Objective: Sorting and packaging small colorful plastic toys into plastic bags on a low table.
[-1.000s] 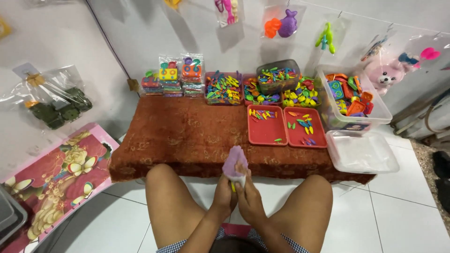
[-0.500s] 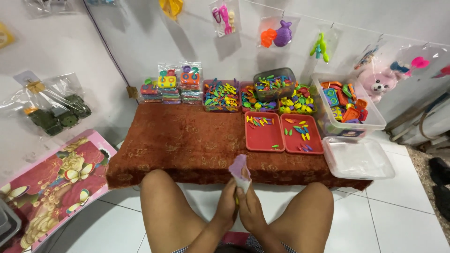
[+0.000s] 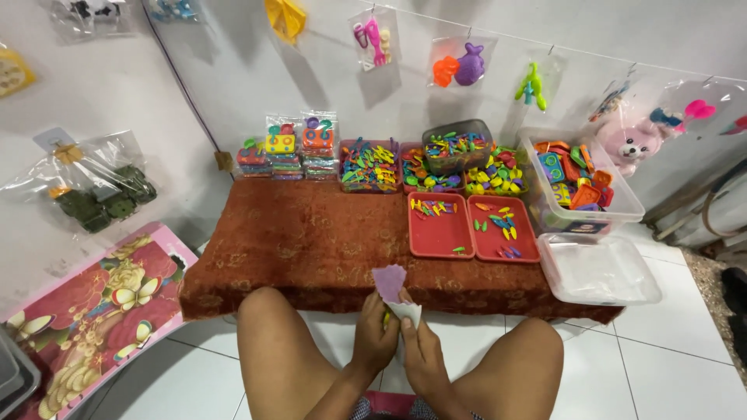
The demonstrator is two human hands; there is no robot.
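Both my hands meet between my bare knees, just in front of the low table. My left hand point(image 3: 375, 338) and my right hand point(image 3: 420, 354) together pinch a small clear plastic bag with a pale purple card top point(image 3: 391, 285), which sticks up above my fingers. A bit of yellow shows inside the bag between my fingers. Two red trays point(image 3: 440, 237) with a few small coloured plastic pieces lie on the table just beyond the bag, to the right.
A rust-brown cloth covers the table point(image 3: 311, 241). Along its back stand packed toy sets point(image 3: 284, 148), boxes of coloured pieces point(image 3: 369, 165) and a clear bin of toys point(image 3: 580, 183). A clear lid point(image 3: 597, 271) lies at the right. Bagged toys hang on the wall. A floral mat point(image 3: 85, 311) lies at the left.
The view has drawn a little nearer the table. My hands keep hold of the small bag between my knees, shifted slightly lower and to the right.
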